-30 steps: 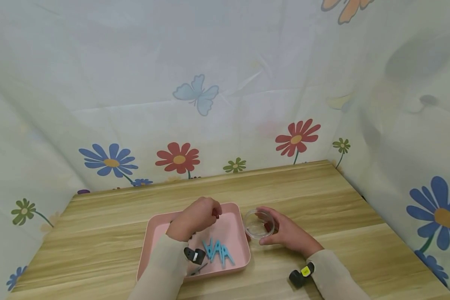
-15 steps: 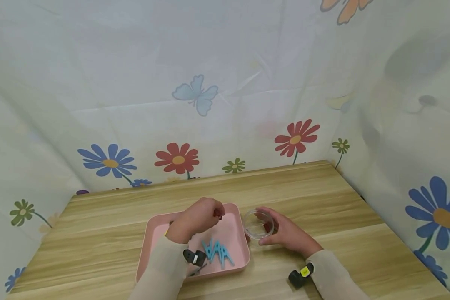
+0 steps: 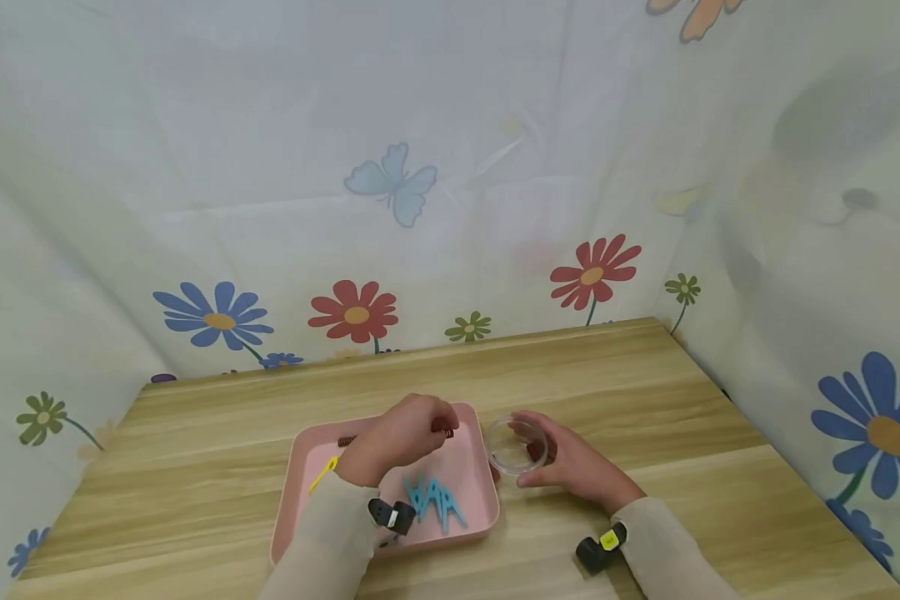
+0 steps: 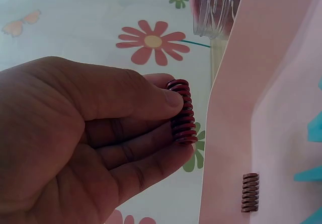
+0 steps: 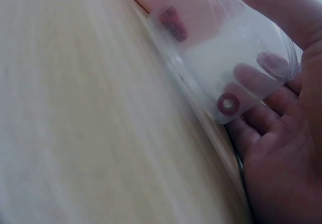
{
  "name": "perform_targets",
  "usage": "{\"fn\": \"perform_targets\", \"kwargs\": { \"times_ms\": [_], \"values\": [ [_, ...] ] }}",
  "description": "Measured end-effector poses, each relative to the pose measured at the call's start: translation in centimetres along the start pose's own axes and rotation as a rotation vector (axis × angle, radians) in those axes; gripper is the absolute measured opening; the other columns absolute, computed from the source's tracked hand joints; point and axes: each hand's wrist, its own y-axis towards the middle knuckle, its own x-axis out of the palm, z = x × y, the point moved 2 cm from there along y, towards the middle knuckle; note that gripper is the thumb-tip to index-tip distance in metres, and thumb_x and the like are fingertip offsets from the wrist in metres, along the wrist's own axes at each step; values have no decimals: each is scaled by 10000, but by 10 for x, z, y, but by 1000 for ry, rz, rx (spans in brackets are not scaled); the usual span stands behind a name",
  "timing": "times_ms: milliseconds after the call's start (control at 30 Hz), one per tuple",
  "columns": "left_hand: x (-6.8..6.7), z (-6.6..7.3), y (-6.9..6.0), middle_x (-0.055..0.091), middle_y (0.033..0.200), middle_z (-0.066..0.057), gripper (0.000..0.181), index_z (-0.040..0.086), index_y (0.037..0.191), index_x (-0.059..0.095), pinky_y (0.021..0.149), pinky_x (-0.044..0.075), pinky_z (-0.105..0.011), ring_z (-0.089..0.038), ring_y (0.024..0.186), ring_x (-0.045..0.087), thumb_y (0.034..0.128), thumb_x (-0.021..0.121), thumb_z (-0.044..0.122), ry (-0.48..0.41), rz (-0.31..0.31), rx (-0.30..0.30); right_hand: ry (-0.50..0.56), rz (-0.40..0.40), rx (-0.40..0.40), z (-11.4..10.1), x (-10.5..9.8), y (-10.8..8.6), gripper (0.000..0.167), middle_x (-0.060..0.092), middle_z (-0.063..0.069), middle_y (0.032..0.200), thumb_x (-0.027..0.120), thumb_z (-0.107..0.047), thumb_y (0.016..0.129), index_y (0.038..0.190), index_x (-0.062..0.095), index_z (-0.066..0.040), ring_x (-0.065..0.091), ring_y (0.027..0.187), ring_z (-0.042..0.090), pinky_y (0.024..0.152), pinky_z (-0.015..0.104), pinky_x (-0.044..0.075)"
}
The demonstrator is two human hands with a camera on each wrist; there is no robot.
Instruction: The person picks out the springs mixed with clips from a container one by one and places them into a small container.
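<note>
A dark red coil spring [image 4: 184, 114], a short cylinder of thick, glossy windings, is held above the far right part of a shallow pink tray [image 3: 463, 471] with rounded corners and a smooth, matte floor. The left hand [image 3: 402, 435] pinches it between thumb and fingers. Just right of the tray, the right hand [image 3: 570, 460] curves thumb and fingers around a clear, smooth-walled round jar [image 3: 506, 450]. Through the jar's transparent wall show a ribbed red spring [image 5: 173, 23] seen lengthwise and a ring-like red spring [image 5: 228, 104] seen end-on. Inside the tray, near its far wall, lies a brownish coil spring [image 4: 250, 193] with flat, even turns; toward its near right corner cluster light blue A-shaped pegs [image 3: 435, 502]. A slim yellow strip [image 3: 322, 475] shows in the tray's left part, beside the left sleeve. Under the tray spreads a wood-grained surface [image 3: 607, 375], streaked light brown; beyond it, a creased pale sheet [image 3: 450, 108] bears printed flowers and butterflies.
</note>
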Motion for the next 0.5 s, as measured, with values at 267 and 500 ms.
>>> {"fn": "perform_targets", "kwargs": {
  "times_ms": [267, 500],
  "values": [
    [0, 3, -1, 680, 919, 18, 154, 75, 1024, 716, 726, 529, -266, -99, 775, 575, 900, 625, 72, -16, -9, 22, 11, -15, -17, 1, 0, 2, 889, 436, 23, 1505, 835, -254, 753, 1489, 339, -195, 374, 1418, 241, 1062, 209, 382],
    [4, 6, 0, 677, 931, 38, 149, 111, 1007, 719, 766, 535, -269, -89, 800, 585, 901, 621, 77, -44, -13, 34, 20, -13, -21, 4, 0, 0, 881, 434, 30, 1505, 832, -243, 757, 1487, 341, -210, 377, 1414, 243, 1027, 152, 381]
  ]
}}
